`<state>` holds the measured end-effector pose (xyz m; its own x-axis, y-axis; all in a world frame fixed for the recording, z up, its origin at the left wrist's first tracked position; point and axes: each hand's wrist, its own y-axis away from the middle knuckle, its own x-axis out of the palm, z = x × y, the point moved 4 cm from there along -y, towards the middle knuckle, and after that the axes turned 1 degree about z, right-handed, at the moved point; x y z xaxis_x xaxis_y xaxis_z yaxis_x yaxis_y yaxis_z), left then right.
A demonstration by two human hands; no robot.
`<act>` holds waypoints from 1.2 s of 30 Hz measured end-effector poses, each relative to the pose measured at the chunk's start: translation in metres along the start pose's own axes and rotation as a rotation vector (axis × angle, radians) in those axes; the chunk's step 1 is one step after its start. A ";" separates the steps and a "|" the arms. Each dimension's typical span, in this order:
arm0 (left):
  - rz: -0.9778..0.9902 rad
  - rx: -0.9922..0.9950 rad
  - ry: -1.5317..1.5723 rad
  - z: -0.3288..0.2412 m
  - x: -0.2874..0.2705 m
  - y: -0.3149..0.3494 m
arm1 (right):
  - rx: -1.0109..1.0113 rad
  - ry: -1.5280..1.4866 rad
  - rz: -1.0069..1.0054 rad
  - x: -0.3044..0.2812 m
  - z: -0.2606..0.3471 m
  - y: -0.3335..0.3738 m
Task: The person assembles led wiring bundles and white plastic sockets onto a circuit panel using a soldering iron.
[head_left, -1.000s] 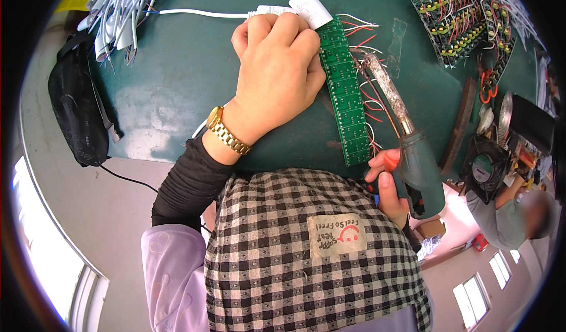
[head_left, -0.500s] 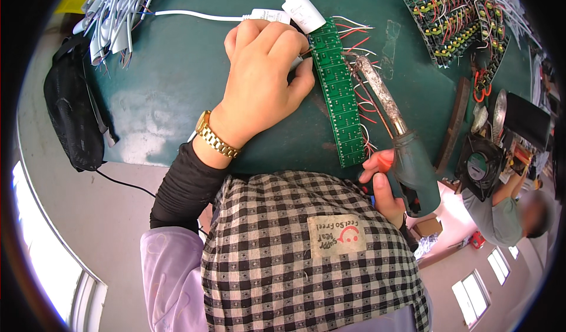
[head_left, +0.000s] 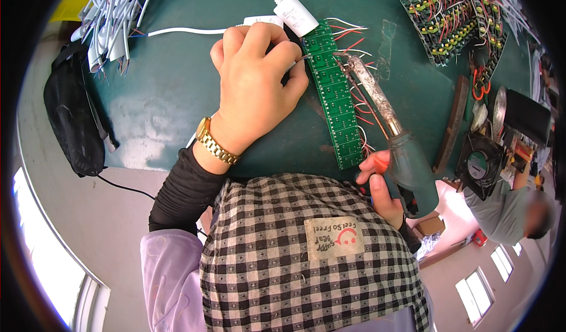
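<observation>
A long green circuit board strip [head_left: 335, 96] lies on the table, with short red and white wires [head_left: 361, 99] sticking out along its right side. My left hand [head_left: 256, 78] is closed at the board's upper left edge, and a thin wire end [head_left: 305, 57] pokes from its fingertips onto the board. What else the fingers cover is hidden. My right hand [head_left: 382, 181] is wrapped round the dark handle of a soldering iron [head_left: 370, 84], whose tip touches or hovers over the upper board. A white plug housing [head_left: 296, 16] with a cable rests against the board's top end.
White cables with bare ends [head_left: 112, 25] are heaped at the far left, above a black bag [head_left: 73, 114]. Wired circuit boards [head_left: 454, 25] lie far right. A dark bar [head_left: 453, 122] and a small fan [head_left: 480, 161] are at the right, with another person [head_left: 501, 214] beyond.
The view has shifted slightly, moving the hands and board a little left in the picture. The soldering iron stays by the upper board, and both hands keep their grip.
</observation>
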<state>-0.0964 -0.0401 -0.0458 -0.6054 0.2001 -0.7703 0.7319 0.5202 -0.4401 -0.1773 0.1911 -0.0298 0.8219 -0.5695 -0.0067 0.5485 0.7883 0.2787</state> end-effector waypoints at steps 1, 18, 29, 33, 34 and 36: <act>0.014 0.001 -0.029 -0.001 0.001 0.000 | 0.013 0.000 0.003 0.001 0.002 -0.001; 0.043 -0.044 0.051 0.000 0.003 -0.007 | -0.052 0.566 -0.036 0.005 0.003 -0.009; 0.046 -0.053 0.033 -0.002 0.004 -0.008 | -0.083 0.746 -0.011 0.003 0.001 -0.009; 0.036 -0.049 0.031 -0.002 0.003 -0.008 | -0.105 0.702 -0.012 0.005 0.003 -0.008; 0.036 -0.047 0.036 -0.002 0.003 -0.008 | -0.080 0.538 -0.028 0.004 0.003 -0.007; 0.025 -0.042 0.040 -0.001 0.004 -0.008 | -0.056 0.373 -0.042 0.004 0.001 -0.004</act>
<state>-0.1052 -0.0425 -0.0449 -0.6001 0.2458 -0.7612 0.7333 0.5492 -0.4008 -0.1761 0.1851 -0.0296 0.7923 -0.4859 -0.3689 0.5820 0.7834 0.2182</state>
